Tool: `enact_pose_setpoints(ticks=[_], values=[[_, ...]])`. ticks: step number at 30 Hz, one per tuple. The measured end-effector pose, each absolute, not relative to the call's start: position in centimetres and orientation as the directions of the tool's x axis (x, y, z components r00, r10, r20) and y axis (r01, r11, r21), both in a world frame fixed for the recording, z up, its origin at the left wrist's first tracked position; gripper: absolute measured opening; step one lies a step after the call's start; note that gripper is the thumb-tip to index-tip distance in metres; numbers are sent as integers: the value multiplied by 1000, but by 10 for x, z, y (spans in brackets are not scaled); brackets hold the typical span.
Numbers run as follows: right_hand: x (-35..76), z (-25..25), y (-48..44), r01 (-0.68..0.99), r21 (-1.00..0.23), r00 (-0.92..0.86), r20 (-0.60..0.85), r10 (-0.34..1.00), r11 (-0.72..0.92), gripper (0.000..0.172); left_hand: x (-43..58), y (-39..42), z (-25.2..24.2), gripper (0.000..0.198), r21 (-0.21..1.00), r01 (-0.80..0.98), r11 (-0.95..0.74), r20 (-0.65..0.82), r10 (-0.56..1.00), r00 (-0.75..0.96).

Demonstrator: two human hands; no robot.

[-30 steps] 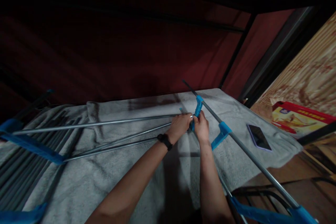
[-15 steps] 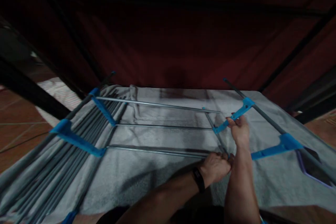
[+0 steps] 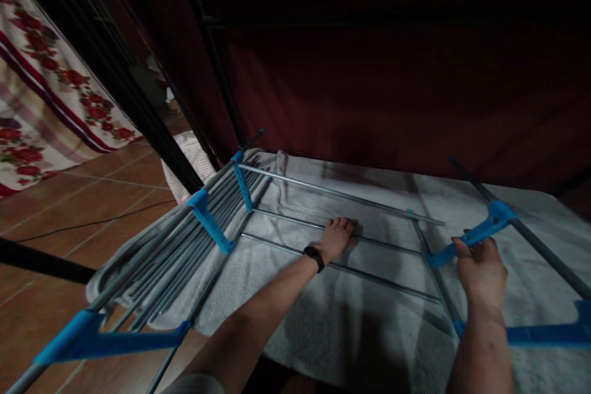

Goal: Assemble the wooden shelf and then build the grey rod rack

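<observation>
A folding drying rack of grey metal rods (image 3: 341, 195) and blue plastic brackets lies on a grey towel (image 3: 369, 320). My left hand (image 3: 336, 237), a black band on its wrist, rests on the middle rods with fingers curled over one rod. My right hand (image 3: 481, 267) is closed around a blue bracket (image 3: 475, 235) at the rack's right side, where a cross rod meets the grey side tube (image 3: 545, 252). Another blue bracket (image 3: 213, 228) joins the bundle of rods on the left.
A tiled floor (image 3: 69, 197) lies to the left with a floral cloth (image 3: 41, 92) hanging beyond it. Dark metal posts and a dark red wall stand behind the towel. A lower blue bracket (image 3: 115, 340) juts toward me at the bottom left.
The view swung left. My left hand slid left along the rods, away from the right-hand joint. My right hand stayed on the blue bracket.
</observation>
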State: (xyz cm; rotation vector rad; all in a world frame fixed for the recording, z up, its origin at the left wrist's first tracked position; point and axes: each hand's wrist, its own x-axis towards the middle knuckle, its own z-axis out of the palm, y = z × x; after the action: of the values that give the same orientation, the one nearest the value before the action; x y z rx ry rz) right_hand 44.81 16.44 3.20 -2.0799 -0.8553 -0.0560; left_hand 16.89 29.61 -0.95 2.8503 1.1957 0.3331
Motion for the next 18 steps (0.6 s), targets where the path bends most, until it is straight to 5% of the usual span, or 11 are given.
enact_pose_setpoints(ticks=[8, 18], values=[[442, 29, 168, 565, -708, 785, 303, 540, -424, 42, 166, 301, -21, 27, 180, 443, -878, 185, 472, 862], [435, 26, 176, 578, -742, 738, 298, 606, -339, 41, 166, 298, -19, 28, 196, 402, -894, 158, 433, 887]])
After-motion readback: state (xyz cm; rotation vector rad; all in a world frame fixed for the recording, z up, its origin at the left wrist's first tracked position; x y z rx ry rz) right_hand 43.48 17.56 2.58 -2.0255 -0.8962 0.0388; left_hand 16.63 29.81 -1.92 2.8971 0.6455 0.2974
